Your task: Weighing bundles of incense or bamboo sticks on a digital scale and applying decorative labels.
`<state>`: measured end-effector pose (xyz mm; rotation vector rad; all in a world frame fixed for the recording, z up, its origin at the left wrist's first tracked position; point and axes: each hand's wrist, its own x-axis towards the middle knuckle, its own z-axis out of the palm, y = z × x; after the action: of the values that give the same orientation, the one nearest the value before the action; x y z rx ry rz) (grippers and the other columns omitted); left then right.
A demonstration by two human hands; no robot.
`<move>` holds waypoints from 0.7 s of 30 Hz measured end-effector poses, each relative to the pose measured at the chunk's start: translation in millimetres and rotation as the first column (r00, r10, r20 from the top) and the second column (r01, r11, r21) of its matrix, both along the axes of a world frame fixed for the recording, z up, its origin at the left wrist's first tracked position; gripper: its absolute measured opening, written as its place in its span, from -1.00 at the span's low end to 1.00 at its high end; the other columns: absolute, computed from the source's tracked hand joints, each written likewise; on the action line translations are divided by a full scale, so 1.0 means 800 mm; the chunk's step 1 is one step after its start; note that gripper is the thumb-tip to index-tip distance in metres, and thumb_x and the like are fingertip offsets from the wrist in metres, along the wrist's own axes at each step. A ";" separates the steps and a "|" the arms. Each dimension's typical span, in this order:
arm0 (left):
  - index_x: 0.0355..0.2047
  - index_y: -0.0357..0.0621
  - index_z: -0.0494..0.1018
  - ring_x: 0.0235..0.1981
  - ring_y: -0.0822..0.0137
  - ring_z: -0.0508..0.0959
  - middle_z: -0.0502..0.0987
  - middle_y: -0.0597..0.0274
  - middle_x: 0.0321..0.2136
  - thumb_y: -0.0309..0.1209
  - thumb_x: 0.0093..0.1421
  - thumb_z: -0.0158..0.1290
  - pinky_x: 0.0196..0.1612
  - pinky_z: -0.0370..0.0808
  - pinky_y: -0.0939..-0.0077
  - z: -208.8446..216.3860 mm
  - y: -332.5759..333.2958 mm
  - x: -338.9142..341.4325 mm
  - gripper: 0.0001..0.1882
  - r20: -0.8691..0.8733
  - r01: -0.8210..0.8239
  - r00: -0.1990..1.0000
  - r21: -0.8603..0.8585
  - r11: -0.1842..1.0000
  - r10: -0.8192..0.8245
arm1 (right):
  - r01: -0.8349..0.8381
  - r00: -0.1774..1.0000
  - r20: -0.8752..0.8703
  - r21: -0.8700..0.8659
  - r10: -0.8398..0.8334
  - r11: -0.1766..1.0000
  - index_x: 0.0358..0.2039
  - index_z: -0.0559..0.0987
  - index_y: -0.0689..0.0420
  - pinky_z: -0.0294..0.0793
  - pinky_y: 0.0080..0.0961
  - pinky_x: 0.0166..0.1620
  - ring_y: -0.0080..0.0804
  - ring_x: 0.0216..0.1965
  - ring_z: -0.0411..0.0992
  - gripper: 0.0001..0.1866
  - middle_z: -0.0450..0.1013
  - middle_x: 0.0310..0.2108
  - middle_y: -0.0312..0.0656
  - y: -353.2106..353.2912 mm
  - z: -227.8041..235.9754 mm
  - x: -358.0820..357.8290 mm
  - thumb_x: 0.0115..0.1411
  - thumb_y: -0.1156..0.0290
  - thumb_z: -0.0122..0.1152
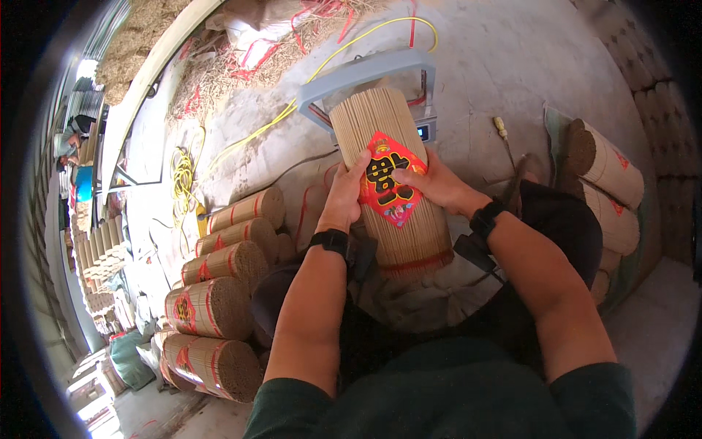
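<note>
Between my two hands is a thick round bundle of incense sticks [387, 234], tan with red ends at the near side. A red diamond-shaped paper label [380, 150] with dark and gold print lies on it. My left hand [347, 189] grips the left side, its thumb by the label's edge. On the right side, my right hand [441, 181] is closed round the bundle, with its thumb pressed on the label. The bundle's far end rests at or over a light-blue arched frame [365, 69] of a machine with a small lit display [423, 133]; whether they touch I cannot tell.
Several labelled stick bundles [212, 307] are stacked at my left, others [614, 164] at my right. A yellow cord [183, 175] lies coiled on the floor. A screwdriver-like tool [501, 128] lies right of the machine. Straw and red strips [248, 66] litter the far floor.
</note>
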<state>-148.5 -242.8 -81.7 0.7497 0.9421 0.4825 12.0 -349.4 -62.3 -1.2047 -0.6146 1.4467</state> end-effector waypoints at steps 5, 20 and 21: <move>0.01 -0.29 0.29 -0.15 0.31 0.53 0.50 0.12 -0.13 -0.16 0.12 0.18 -0.12 0.52 0.38 -0.020 0.020 0.018 -0.42 -0.023 -0.026 0.999 -0.041 0.999 0.025 | 0.014 1.000 -0.022 0.011 -0.014 1.000 0.07 0.29 0.29 0.46 -0.44 -0.06 -0.43 -0.11 0.44 -0.33 0.44 -0.10 -0.10 0.019 -0.019 0.013 0.01 0.31 0.37; 0.01 -0.20 0.36 -0.14 0.32 0.53 0.52 0.17 -0.12 -0.09 0.17 0.10 -0.05 0.48 0.37 -0.049 0.035 0.033 -0.47 -0.004 -0.051 0.999 -0.035 0.998 0.051 | 0.097 0.982 0.165 -0.048 -0.088 0.994 0.08 0.22 0.33 0.46 -0.44 -0.04 -0.42 -0.12 0.44 -0.28 0.43 -0.12 -0.10 0.043 -0.068 0.023 0.00 0.31 0.38; 0.01 -0.20 0.36 -0.14 0.32 0.53 0.52 0.17 -0.12 -0.09 0.17 0.10 -0.05 0.48 0.37 -0.048 0.033 0.033 -0.47 -0.001 -0.054 0.999 -0.033 0.998 0.054 | 0.094 0.982 0.167 -0.045 -0.085 0.995 0.08 0.22 0.33 0.46 -0.44 -0.04 -0.42 -0.12 0.44 -0.28 0.43 -0.12 -0.10 0.043 -0.066 0.022 0.00 0.31 0.38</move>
<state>-122.5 -216.0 -120.3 0.6962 0.9703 0.5128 29.8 -315.0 -115.5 -1.3867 -0.6291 1.3035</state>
